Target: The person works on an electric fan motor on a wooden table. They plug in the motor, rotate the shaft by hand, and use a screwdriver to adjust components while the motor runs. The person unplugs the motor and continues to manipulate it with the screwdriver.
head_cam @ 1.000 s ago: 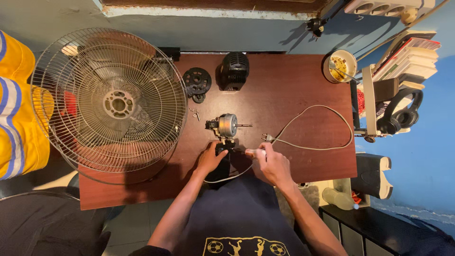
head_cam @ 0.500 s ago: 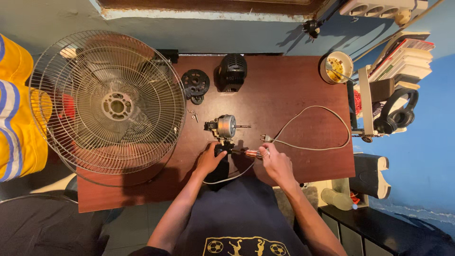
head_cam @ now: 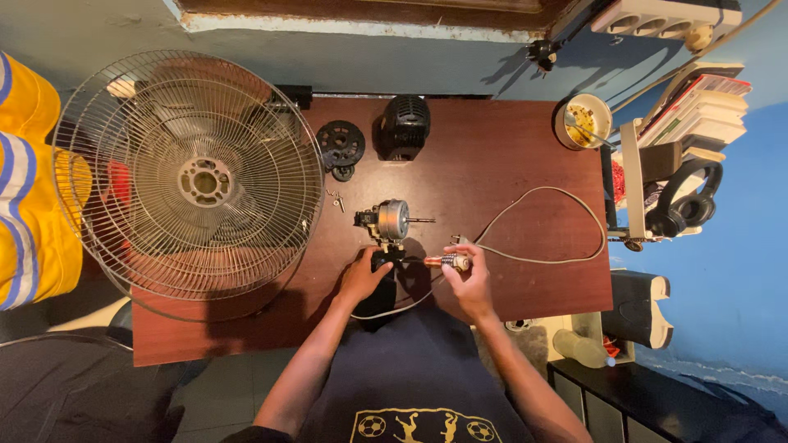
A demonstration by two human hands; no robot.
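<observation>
My left hand (head_cam: pixel 367 277) grips the black base under the fan motor (head_cam: pixel 389 220); right hand (head_cam: pixel 469 283) holds a screwdriver (head_cam: pixel 444 262). Wire fan guard (head_cam: pixel 190 176) left, grey cord (head_cam: pixel 558 230) right, black covers (head_cam: pixel 402 125) far. Brown surface (head_cam: pixel 501 164), blue wall.

Person, seen from above: dark navy short-sleeved shirt with a yellow printed emblem of small figures and balls across the chest. Both forearms bare, no sleeves past the elbow. Left hand (head_cam: pixel 363 277) and right hand (head_cam: pixel 471 283) ungloved; no rings or watch discernible.
</observation>
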